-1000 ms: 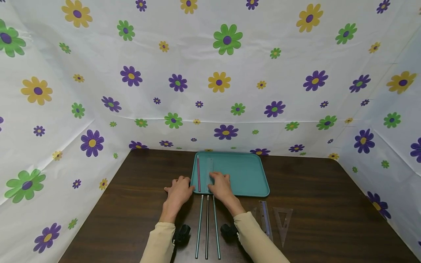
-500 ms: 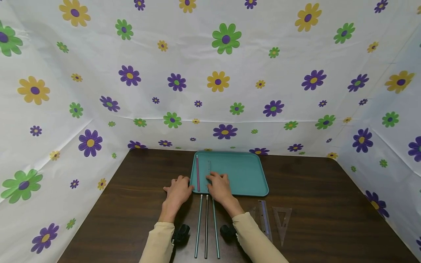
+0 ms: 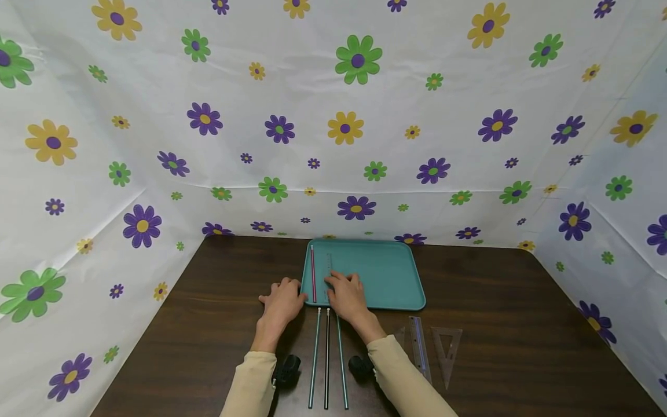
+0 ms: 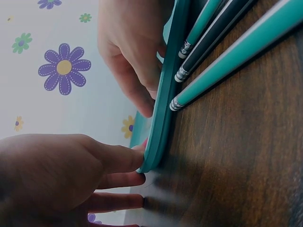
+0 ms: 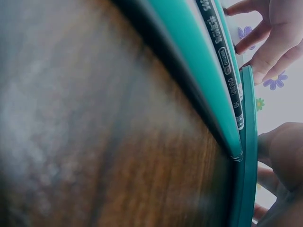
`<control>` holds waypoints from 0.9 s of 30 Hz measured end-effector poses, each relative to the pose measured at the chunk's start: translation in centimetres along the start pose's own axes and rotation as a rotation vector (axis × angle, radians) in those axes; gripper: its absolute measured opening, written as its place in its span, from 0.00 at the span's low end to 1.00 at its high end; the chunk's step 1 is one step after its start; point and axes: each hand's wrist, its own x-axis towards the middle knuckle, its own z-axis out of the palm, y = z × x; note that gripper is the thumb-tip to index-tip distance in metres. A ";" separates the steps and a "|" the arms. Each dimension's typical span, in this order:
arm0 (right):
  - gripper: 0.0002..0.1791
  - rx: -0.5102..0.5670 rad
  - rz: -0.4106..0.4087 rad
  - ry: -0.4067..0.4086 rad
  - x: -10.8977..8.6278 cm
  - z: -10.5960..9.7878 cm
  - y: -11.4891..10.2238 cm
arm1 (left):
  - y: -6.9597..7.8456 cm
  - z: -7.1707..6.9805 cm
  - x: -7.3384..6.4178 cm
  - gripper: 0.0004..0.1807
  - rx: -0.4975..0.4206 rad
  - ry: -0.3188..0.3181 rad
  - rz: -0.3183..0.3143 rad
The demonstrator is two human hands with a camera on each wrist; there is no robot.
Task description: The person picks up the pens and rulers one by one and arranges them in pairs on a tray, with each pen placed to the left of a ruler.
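Observation:
A teal tray (image 3: 385, 275) lies on the dark wooden table, with a red pencil (image 3: 313, 275) along its left side. Right of that pencil lies a clear ruler (image 3: 329, 260), its near part overlapped by my right hand (image 3: 348, 296), whose thumb and index finger grip it. My left hand (image 3: 283, 301) is at the tray's front left corner. In the left wrist view its thumb touches the rim (image 4: 154, 146) while the other fingers reach out straight past the corner. A green pencil (image 3: 315, 359), a black pencil (image 3: 327, 359) and another green pencil (image 3: 341, 365) point at the tray's front edge.
To the right of my right forearm lie a clear ruler with a blue stripe (image 3: 419, 350) and a clear set square (image 3: 447, 353). Another clear triangular piece (image 3: 400, 335) is partly hidden by the sleeve. A flower-patterned sheet (image 3: 396, 104) surrounds the table behind and at the sides.
My right hand has shifted slightly left, bringing the clear ruler a little nearer the red pencil. The left hand stays at the tray corner.

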 end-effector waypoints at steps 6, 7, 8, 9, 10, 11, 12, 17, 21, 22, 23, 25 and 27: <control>0.19 -0.010 -0.008 -0.009 0.0 -0.1 -0.1 | 0.1 0.0 -0.1 0.21 -0.002 -0.001 0.002; 0.19 -0.004 -0.009 -0.015 0.0 -0.2 0.0 | 0.0 0.0 0.0 0.21 -0.002 -0.002 0.002; 0.19 0.005 -0.010 -0.023 0.0 -0.2 0.0 | 0.0 0.1 0.0 0.21 -0.002 -0.001 0.003; 0.20 0.013 -0.011 -0.031 0.0 -0.3 0.0 | 0.0 0.0 0.0 0.21 -0.001 0.000 0.006; 0.20 0.026 -0.016 -0.033 0.0 -0.4 0.0 | -0.1 0.1 0.0 0.21 0.001 0.001 0.007; 0.20 0.039 -0.019 -0.036 0.0 -0.4 0.1 | -0.1 0.1 0.1 0.21 0.003 -0.002 0.007; 0.20 0.054 -0.018 -0.042 0.0 -0.5 0.1 | -0.1 0.1 0.1 0.21 0.004 -0.003 0.008; 0.21 0.117 -0.016 -0.034 0.0 -0.7 0.2 | -0.1 0.2 0.1 0.21 0.013 -0.007 0.009; 0.20 0.147 -0.017 -0.004 0.0 -0.6 0.3 | -0.1 0.1 0.1 0.21 0.013 -0.012 0.007; 0.19 0.153 -0.017 0.004 0.0 -0.6 0.3 | -0.1 0.1 0.1 0.21 0.012 -0.012 0.007; 0.19 0.159 -0.015 0.010 0.0 -0.6 0.3 | -0.1 0.1 0.1 0.21 0.011 -0.013 0.007; 0.18 0.166 -0.010 0.021 0.0 -0.6 0.3 | -0.1 0.0 0.1 0.21 0.010 -0.014 0.007; 0.18 0.162 -0.011 0.031 0.0 -0.5 0.3 | -0.1 0.0 0.1 0.21 0.010 -0.014 0.007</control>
